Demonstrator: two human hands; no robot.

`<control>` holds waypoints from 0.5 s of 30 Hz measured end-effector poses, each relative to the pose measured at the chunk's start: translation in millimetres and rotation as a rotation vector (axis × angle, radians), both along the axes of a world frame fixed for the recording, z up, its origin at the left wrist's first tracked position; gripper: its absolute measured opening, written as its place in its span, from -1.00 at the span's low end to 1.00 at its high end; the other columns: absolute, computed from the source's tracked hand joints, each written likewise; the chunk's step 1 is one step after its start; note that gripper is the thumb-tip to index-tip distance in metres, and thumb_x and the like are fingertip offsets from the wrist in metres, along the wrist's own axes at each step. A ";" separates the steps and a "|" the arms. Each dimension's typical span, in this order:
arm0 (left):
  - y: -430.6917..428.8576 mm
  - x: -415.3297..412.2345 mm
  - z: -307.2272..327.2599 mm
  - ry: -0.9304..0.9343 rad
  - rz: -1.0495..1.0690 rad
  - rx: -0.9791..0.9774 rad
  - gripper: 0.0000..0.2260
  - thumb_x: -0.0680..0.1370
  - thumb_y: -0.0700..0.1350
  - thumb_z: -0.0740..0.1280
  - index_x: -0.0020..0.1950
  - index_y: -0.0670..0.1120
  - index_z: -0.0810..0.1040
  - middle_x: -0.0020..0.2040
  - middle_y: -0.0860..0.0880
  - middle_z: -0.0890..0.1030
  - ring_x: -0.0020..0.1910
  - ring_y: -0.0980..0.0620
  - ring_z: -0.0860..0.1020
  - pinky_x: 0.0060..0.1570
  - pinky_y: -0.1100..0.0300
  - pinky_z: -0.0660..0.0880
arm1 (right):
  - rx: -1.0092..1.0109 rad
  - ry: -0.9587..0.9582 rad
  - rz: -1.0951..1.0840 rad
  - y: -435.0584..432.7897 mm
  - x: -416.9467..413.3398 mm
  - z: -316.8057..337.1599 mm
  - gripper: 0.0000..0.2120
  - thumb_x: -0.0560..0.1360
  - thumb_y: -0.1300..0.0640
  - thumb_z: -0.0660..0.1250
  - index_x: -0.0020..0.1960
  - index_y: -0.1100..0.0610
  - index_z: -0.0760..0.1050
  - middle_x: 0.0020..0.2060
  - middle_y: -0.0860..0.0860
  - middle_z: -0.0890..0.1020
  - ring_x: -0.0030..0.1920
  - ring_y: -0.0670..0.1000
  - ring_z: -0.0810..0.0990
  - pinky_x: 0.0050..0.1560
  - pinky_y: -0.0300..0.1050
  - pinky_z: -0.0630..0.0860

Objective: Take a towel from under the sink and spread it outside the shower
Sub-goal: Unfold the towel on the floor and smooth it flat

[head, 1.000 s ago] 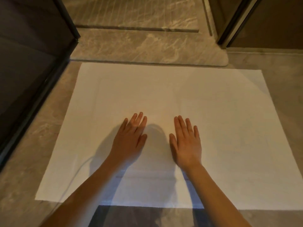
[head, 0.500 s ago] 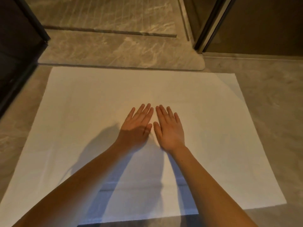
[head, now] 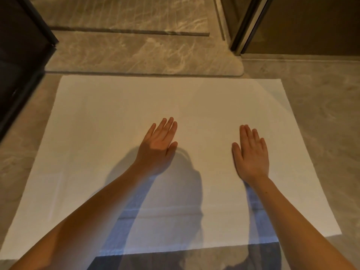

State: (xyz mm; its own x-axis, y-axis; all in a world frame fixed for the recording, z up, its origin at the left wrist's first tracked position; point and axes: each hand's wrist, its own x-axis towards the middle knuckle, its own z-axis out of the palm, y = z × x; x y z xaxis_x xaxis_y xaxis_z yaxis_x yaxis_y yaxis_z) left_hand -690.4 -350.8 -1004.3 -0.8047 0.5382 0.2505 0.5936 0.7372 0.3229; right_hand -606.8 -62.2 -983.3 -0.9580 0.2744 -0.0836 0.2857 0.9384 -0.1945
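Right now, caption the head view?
Both hands, left hand and right hand, pressed flat on white towel outside the shower.

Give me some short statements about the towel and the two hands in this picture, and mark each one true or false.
1. The white towel lies spread flat on the floor. True.
2. The left hand grips a corner of the towel. False: it rests flat near the towel's middle, fingers straight.
3. The right hand lies palm down on the towel. True.
4. The two hands touch each other. False: bare towel shows between them.
5. The towel's far edge runs along the marble shower threshold. True.
6. The towel is still folded in half. False: it is opened out.
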 end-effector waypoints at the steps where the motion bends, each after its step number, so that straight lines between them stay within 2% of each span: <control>1: -0.5 0.6 0.6 -0.005 0.000 -0.001 -0.54 0.64 -0.07 0.12 0.52 -0.18 0.29 0.54 -0.13 0.27 0.54 -0.07 0.19 0.51 -0.05 0.09 | -0.001 -0.003 -0.001 -0.2 0.4 0.0 -0.38 0.61 -0.15 -0.19 0.61 0.08 -0.07 0.60 -0.01 0.03 0.59 0.03 -0.08 0.56 0.04 -0.10; 15: -36.9 -1.0 5.2 -0.049 0.028 -0.033 -0.52 0.63 -0.04 0.10 0.54 -0.14 0.26 0.56 -0.07 0.24 0.55 0.01 0.15 0.51 -0.03 0.10 | 0.002 -0.004 -0.004 -37.3 -1.6 -5.9 -0.36 0.59 -0.16 -0.23 0.61 0.08 -0.11 0.60 -0.02 -0.02 0.59 0.02 -0.12 0.56 0.02 -0.15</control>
